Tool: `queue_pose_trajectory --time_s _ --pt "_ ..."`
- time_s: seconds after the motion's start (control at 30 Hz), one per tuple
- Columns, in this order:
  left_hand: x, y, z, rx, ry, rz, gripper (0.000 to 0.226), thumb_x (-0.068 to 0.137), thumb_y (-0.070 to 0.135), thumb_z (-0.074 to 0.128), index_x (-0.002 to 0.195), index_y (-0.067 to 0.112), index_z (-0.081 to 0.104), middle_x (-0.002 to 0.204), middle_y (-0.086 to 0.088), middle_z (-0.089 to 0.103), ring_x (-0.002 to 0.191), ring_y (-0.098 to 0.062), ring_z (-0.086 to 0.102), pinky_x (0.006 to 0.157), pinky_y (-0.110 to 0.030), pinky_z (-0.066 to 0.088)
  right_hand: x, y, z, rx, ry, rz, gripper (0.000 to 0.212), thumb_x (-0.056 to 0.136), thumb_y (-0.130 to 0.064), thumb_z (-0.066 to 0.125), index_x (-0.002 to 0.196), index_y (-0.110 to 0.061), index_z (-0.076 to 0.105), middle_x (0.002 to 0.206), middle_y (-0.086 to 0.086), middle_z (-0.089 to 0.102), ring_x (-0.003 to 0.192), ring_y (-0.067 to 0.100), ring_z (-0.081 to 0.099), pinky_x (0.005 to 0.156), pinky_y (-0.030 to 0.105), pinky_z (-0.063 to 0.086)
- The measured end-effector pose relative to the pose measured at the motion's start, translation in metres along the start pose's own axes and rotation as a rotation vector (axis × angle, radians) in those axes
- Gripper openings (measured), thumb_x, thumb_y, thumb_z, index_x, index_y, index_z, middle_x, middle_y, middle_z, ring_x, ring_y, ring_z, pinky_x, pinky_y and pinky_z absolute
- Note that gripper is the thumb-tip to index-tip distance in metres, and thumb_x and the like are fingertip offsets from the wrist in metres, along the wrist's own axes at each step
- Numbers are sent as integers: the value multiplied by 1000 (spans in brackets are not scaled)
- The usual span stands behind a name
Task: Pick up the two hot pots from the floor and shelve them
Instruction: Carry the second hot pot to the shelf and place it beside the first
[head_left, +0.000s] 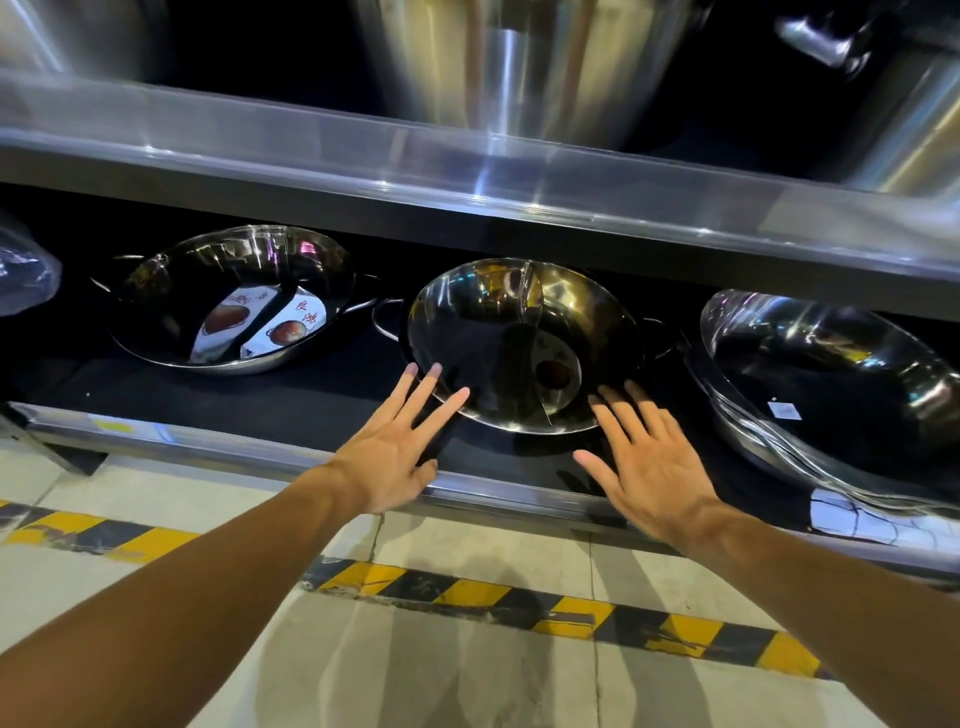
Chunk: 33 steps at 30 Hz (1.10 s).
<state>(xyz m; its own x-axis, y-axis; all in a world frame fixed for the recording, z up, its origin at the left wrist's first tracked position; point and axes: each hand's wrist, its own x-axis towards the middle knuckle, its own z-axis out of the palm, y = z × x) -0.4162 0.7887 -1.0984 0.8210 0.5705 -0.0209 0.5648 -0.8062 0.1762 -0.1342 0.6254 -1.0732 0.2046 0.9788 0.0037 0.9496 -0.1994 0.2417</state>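
On the low shelf (291, 415) both hot pots, left pot (228, 301) & divided pot (519, 343), sit tilted; left hand (387, 457) & right hand (649, 462) flat, each grip apart, empty — shelving looks done, next prob. just withdraw.

Bare forearms and hands (519, 462), no sleeves showing.

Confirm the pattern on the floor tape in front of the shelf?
Diagonal yellow and black hazard stripes on the floor tape, worn in places; head view.

Head camera, forward-down, close over low shelf (311, 457) edge.
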Motion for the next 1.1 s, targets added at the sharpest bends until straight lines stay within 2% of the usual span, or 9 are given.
queue_pose_trajectory --time_s 0.07,0.2,0.37,0.47,0.57,0.63,0.73,0.93,1.1 --pt "5 0 -1 -51 -19 -30 85 98 43 45 152 42 -20 159 5 -38 144 -19 -39 123 -41 12 0 -9 4 42 -31 12 88 97 -70 8 157 -8 22 159 10 33 148 28 27 121 44 26" --pt "18 2 -11 -136 -166 -101 83 98 50 43 151 44 -21 154 8 -44 138 -17 -47 122 -47 9 8 -12 3 84 -38 40 98 90 -75 -1 157 -7 22 160 11 32 150 29 24 122 43 23" --pt "19 -1 -22 -146 -200 -101 78 99 53 39 152 46 -17 158 10 -37 142 -16 -41 122 -46 3 15 -12 3 90 -78 44 92 90 -73 0 160 -13 7 168 9 10 155 27 -3 125 46 10" --pt "11 -18 -22 -11 30 -61 73 100 52 37 157 36 -5 167 3 -14 153 -24 -13 124 -43 4 17 -15 -2 81 -13 -93 81 96 -69 10 161 -21 2 167 6 13 155 29 1 124 48 10" --pt "-5 -57 -22 145 156 -298 72 100 52 33 159 27 1 168 -7 -1 153 -35 -2 123 -48 5 18 -31 -3 157 -20 -255 75 99 -69 17 158 -34 -13 169 2 5 155 30 4 124 50 7" --pt "-24 -88 -17 194 116 -485 72 100 54 28 158 26 -5 167 -10 -5 152 -37 -7 122 -49 0 18 -47 -1 207 -58 -261 75 98 -71 16 156 -38 -18 169 0 -2 154 33 4 123 51 0" --pt "-55 -128 -6 177 54 -628 74 99 56 26 157 25 -9 167 -7 -10 152 -34 -12 123 -50 0 19 -61 3 211 -64 -205 75 95 -73 10 156 -39 -18 169 -1 -1 154 35 6 122 53 -3" --pt "-66 -141 -9 162 40 -623 72 99 55 27 158 29 -5 168 0 -9 153 -30 -10 122 -51 1 22 -63 3 204 -83 -186 74 95 -72 11 153 -42 -23 169 -3 -1 154 34 5 121 51 -6" --pt "-62 -131 -17 198 -48 -650 71 99 58 17 155 31 -17 167 -3 -16 152 -34 -12 123 -51 -1 23 -68 -3 192 -121 -152 75 93 -73 8 153 -42 -22 169 -2 0 154 34 1 123 53 -5"
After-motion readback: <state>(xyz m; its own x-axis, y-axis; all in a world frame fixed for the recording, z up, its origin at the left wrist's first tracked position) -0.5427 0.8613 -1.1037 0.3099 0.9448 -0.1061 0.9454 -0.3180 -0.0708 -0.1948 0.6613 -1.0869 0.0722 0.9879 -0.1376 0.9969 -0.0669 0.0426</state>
